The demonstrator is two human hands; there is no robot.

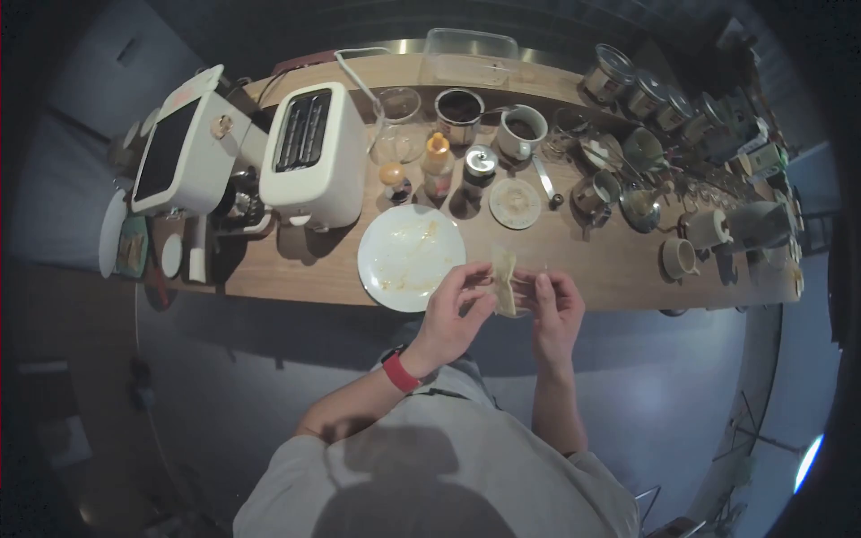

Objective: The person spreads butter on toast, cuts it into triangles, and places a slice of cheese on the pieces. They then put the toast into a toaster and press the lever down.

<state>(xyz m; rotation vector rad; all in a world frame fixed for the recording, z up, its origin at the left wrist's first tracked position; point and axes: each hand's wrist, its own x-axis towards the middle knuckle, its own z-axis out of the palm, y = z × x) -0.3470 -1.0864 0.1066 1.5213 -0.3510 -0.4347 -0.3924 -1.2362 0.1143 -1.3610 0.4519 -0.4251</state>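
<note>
Between my hands, at the counter's front edge, is a thin, pale yellowish crumpled wrapper [505, 282], pinched in at its middle and partly see-through. My left hand [457, 308] holds its left side with curled fingers; a red band circles that wrist. On the other side, my right hand [554, 312] grips it with thumb and fingers drawn together. Just left of the wrapper lies a white plate [381, 242] smeared with yellow-brown residue. Behind the wrapper sits a small pale dish [515, 204].
A white toaster [345, 170] and a white coffee machine [193, 152] stand at the left. Behind the plate are an orange-capped bottle [438, 161], a can [480, 166] and a mug of dark liquid [522, 133]. Jars, cups and a metal pitcher [595, 194] crowd the right.
</note>
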